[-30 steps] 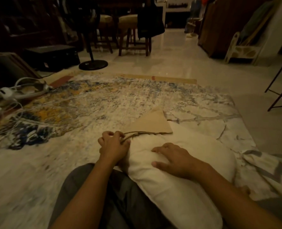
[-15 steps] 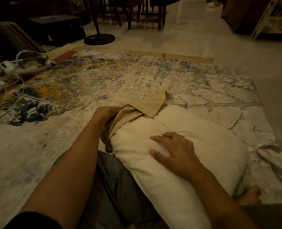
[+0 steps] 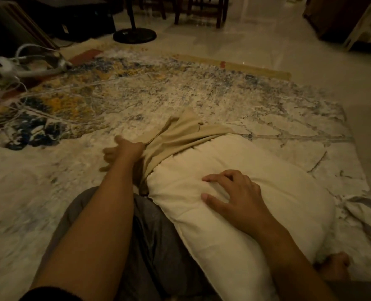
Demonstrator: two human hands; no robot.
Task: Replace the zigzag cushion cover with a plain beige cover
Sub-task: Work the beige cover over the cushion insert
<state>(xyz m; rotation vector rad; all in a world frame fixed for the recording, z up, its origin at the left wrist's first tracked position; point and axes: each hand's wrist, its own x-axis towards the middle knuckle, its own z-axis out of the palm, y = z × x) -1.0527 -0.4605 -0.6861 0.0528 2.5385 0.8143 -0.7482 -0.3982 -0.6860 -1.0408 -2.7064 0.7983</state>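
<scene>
A bare white cushion insert (image 3: 267, 181) lies across my lap and the rug. The plain beige cover (image 3: 180, 135) is bunched over the insert's far left corner. My left hand (image 3: 123, 152) grips the cover's left edge where the fabric gathers. My right hand (image 3: 232, 192) rests on top of the insert with its fingers spread and slightly bent, pressing into it. A grey and white patterned cloth (image 3: 362, 209), probably the zigzag cover, lies on the rug at the right edge.
A patterned rug (image 3: 158, 90) in white, blue and yellow covers the floor ahead. White cables and a device (image 3: 8, 66) lie at the left. A black fan base (image 3: 134, 35) and chair legs (image 3: 202, 11) stand on the tiled floor beyond.
The beige cover has been drawn further over the insert's corner, from a flat triangle to bunched folds. My left hand moved out to the left with the fabric. The camera tilted downward.
</scene>
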